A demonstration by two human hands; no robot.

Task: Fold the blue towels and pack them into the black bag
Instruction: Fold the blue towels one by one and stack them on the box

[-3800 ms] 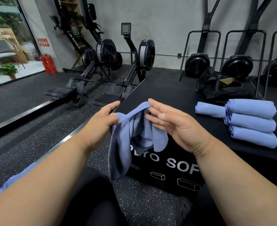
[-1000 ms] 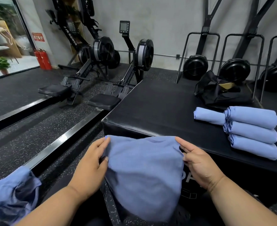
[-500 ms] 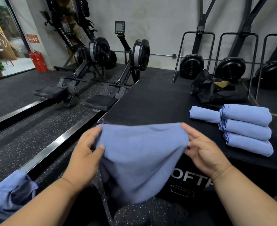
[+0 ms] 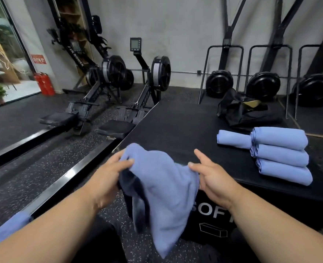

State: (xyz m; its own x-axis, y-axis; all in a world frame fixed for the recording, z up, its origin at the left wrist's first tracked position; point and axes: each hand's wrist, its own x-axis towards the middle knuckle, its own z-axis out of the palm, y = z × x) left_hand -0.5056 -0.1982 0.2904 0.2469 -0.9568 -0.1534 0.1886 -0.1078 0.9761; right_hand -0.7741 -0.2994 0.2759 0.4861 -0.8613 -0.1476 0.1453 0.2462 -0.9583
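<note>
Towel (image 4: 168, 188) now bunched, left hand (image 4: 107, 177) and right hand (image 4: 213, 179) fingers pinching it; four folded towels (image 4: 278, 154) beside.

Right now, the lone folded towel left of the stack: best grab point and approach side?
Judging by pose, take the single folded towel across its middle, from above. It lies flat on the black box top, its right end butting against the stacked towels, so that side is blocked. Its left end and both long sides are free; fingers over the long sides should keep the fold closed.
</note>
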